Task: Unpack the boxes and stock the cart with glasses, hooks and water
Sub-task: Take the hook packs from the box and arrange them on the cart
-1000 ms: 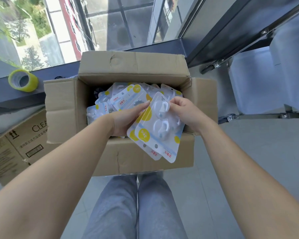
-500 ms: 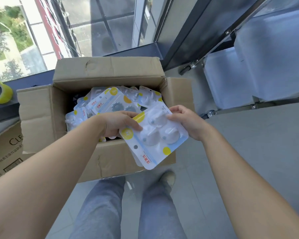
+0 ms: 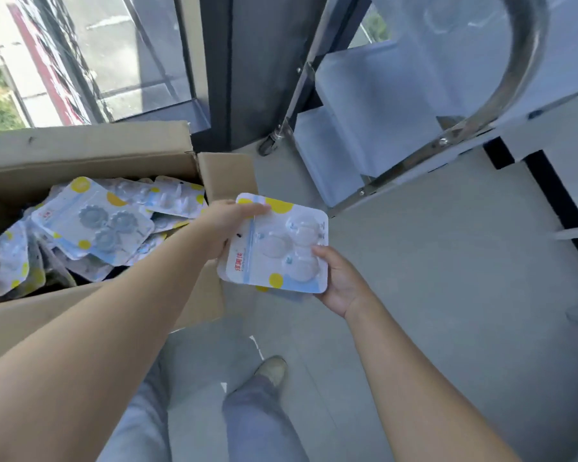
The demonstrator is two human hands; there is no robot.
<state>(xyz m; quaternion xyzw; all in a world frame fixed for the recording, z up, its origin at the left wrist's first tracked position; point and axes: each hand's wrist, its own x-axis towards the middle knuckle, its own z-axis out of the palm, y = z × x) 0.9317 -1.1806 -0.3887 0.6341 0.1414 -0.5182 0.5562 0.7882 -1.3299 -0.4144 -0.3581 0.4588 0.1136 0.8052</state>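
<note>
- Your left hand [image 3: 226, 225] and right hand [image 3: 342, 281] each gripped an edge of the hook pack [image 3: 276, 243], held just outside the cardboard box's [image 3: 90, 151] right corner.
- More packs [image 3: 94, 225] lay inside.

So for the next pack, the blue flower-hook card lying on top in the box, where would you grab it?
Probably the flower-hook card by its flat edge nearest the person, coming from above: it lies face-up atop the pile in the cardboard box, and the raised blister in the middle gives fingers little purchase.
</note>
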